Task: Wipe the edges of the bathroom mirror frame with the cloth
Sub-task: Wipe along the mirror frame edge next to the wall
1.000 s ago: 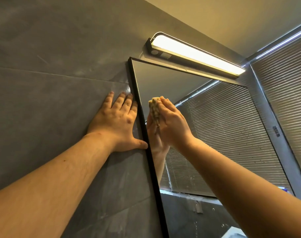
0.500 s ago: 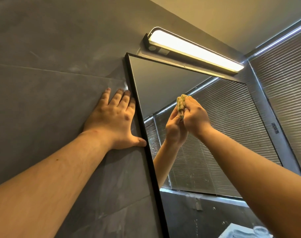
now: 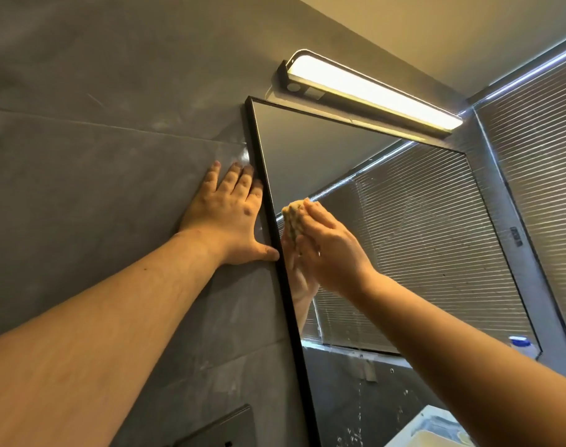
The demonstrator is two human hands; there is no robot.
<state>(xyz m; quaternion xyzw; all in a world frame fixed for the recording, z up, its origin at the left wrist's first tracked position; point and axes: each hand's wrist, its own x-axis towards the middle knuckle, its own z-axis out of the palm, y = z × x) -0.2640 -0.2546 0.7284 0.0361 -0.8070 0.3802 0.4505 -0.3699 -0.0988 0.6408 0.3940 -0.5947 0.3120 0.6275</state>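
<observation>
The cloth (image 3: 292,217), yellowish & bunched up, sits against the mirror glass (image 3: 388,253) just right of the black frame (image 3: 277,240), approx. halfway up the frame's left edge. Only its top & left side show; the rest is hidden behind the right hand (image 3: 331,250), whose fingers (image 3: 317,214) lie straight & close together over it, pressing it to the glass. Can't tell whether the thumb curls round it. A reflection of hand & cloth shows in the glass next to the frame.

The left hand (image 3: 228,217) lies flat on the grey tiled wall (image 3: 98,156) left of the frame, fingers spread a little, thumb tip touching the frame edge.

Above the mirror a lit bar lamp (image 3: 372,91). Right side: window blinds (image 3: 539,150). Frame's bottom end is cut off; a dark wall plate (image 3: 217,427), lower left, is partly out of view.
</observation>
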